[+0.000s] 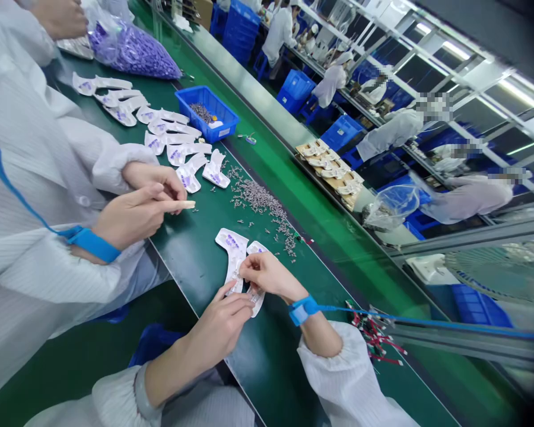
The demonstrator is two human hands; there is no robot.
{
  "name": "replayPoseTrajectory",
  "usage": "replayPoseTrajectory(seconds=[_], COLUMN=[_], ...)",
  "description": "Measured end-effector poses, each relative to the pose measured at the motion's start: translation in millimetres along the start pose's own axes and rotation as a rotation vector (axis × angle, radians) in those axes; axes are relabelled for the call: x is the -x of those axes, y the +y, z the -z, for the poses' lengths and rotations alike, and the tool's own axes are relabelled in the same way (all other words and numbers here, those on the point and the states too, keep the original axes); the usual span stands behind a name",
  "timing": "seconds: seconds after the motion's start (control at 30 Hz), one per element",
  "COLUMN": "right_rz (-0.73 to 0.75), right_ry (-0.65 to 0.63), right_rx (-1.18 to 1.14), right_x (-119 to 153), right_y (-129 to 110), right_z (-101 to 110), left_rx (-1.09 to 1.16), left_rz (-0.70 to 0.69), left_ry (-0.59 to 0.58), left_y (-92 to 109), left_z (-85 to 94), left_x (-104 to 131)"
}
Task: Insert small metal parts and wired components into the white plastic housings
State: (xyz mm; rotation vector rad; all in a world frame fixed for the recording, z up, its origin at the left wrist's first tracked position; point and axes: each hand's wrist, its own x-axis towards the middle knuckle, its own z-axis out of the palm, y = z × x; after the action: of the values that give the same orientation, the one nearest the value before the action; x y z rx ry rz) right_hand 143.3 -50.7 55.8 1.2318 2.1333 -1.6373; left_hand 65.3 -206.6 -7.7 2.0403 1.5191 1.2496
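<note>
Two white curved plastic shell halves with purple parts inside lie side by side on the green table. The fingers of my left hand (222, 320) grip the lower end of the left white plastic shell (232, 246). Over the same shell, my right hand (267, 276) has thumb and forefinger pinched together at its inner side; whatever is between them is too small to make out. My right hand and fingers partly cover the second white shell (257, 305). A blue strap (303, 309) with a cord circles my right wrist.
Loose small metal screws (260, 198) lie spread beyond the shells. A blue bin (207, 112) stands past more shells (178, 151). Red-wired connectors (376, 335) lie right. A co-worker's hands (137, 210) work at the left. A green conveyor (311, 210) runs behind, with a cardboard tray (329, 169) beyond.
</note>
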Motion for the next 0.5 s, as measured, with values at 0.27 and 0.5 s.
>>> replayPoseTrajectory(seconds=[0.27, 0.5], right_rz=[0.211, 0.276], right_ry=[0.231, 0.648], right_rx=[0.245, 0.491], right_x=[4, -37], right_y=[7, 21], right_z=[7, 61], left_rx=[0.036, 0.143], left_rz=[-0.029, 0.243], left_ry=[0.030, 0.237], left_y=[2, -15], left_z=[2.7, 33.2], left_x=[-3, -17])
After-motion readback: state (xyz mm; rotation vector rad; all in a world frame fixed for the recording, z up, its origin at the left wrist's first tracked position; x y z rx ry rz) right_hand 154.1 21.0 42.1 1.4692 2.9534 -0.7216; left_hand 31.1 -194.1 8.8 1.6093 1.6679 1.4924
